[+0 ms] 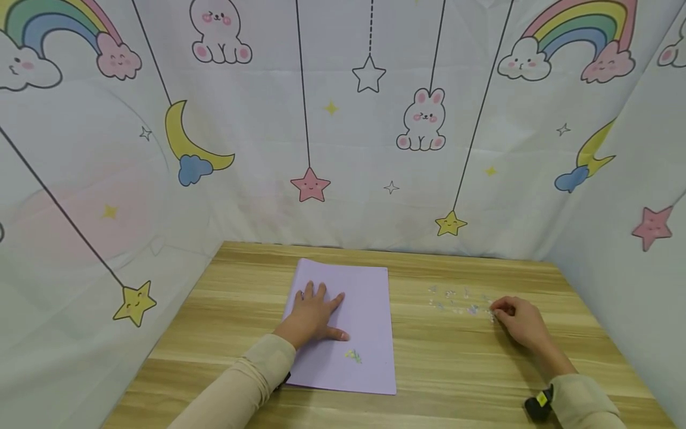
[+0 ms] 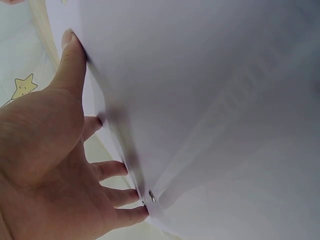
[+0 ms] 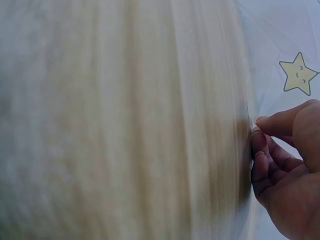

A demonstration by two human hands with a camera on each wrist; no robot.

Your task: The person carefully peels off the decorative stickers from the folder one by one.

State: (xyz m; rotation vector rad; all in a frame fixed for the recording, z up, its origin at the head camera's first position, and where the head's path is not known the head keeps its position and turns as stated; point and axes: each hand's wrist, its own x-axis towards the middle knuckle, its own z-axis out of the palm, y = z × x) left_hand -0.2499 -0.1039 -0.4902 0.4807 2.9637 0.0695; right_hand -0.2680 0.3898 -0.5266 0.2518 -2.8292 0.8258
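A flat purple folder (image 1: 364, 310) lies on the table, with a small yellow-and-green flower sticker (image 1: 353, 356) near its lower right part. My left hand (image 1: 311, 314) rests on the folder's left side, fingers spread and thumb pointing at the flower. In the left wrist view, the fingertips (image 2: 131, 216) touch the folder beside a small metal rivet (image 2: 152, 196). Over on the right, my right hand (image 1: 518, 322) has its fingers bent, thumb and index tips together at a small pale sticker (image 1: 492, 317). The right wrist view shows these fingertips (image 3: 261, 120) at the table surface, the sticker hidden.
Several small, pale, see-through stickers (image 1: 452, 301) are scattered left of my right hand. A black strap device (image 1: 538, 406) sits at my right wrist. The wood-grain table (image 1: 429, 369) is bordered at back and sides by a printed white cloth (image 1: 257, 208).
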